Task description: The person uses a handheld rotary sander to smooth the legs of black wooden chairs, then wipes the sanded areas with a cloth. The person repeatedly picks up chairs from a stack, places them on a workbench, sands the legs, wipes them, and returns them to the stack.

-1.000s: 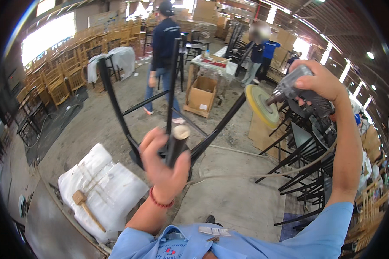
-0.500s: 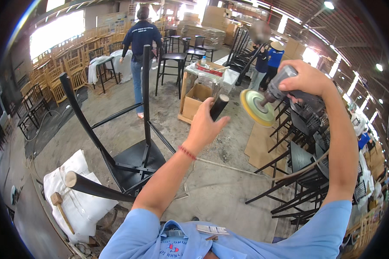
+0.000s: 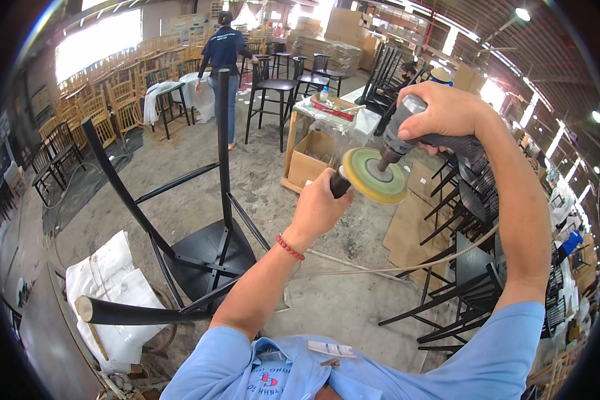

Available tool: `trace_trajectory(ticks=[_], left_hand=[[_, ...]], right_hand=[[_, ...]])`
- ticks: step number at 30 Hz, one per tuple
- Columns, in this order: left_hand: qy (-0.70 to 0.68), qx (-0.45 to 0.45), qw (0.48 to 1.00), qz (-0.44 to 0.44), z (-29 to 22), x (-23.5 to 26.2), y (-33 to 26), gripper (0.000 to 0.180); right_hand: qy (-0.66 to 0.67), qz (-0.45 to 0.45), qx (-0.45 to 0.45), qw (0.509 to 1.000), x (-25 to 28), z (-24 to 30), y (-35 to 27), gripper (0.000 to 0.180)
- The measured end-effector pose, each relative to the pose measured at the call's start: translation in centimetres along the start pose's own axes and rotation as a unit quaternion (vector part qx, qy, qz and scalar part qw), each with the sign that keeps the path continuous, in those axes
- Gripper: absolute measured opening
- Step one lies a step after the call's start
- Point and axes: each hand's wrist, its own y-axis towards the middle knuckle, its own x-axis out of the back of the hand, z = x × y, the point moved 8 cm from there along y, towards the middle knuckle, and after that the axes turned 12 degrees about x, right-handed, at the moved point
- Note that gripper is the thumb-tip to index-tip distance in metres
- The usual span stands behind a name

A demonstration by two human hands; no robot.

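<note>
An upturned black wooden chair point(image 3: 210, 260) stands before me, seat low and legs pointing up. My left hand point(image 3: 319, 208) is closed around one leg near its tip. With my right hand point(image 3: 447, 119) I grip a dark disc sander point(image 3: 393, 137) by its body. Its yellow-green sanding disc point(image 3: 387, 190) is at the tip of the held leg and appears to touch it. Another leg point(image 3: 123, 313) juts toward the lower left, showing a bare wood end. Two more legs rise at the far side, joined by a rung point(image 3: 178, 183).
A white sack point(image 3: 123, 333) lies at lower left. A hose point(image 3: 380, 270) runs to my right side. Black chairs point(image 3: 470, 267) crowd the right, beside flat cardboard point(image 3: 413, 220). Ahead are a worktable point(image 3: 300, 133) with a cardboard box point(image 3: 310, 163), and a person point(image 3: 223, 60) among black stools.
The sander has come left and down to the leg tip. My left fingers have closed around the leg. The chair's near leg has swung lower and left. The person behind reaches toward a stool.
</note>
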Motion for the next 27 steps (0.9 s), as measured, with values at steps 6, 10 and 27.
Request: trace_trajectory(ticks=[6,10,27], left_hand=[[-0.009,0.017,1.000,0.016,0.0,-0.2,0.1,0.035],[-0.025,-0.002,1.000,0.010,0.6,0.1,0.2,0.034],[0.000,0.035,0.999,0.023,0.2,0.7,-0.2,0.042]], right_hand=[[0.021,-0.028,-0.023,0.999,1.0,-2.4,-1.3,0.043],[0.034,-0.019,0.015,0.999,0.1,-0.1,-0.3,0.045],[-0.008,-0.007,0.074,0.997,0.7,-0.6,2.3,0.052]])
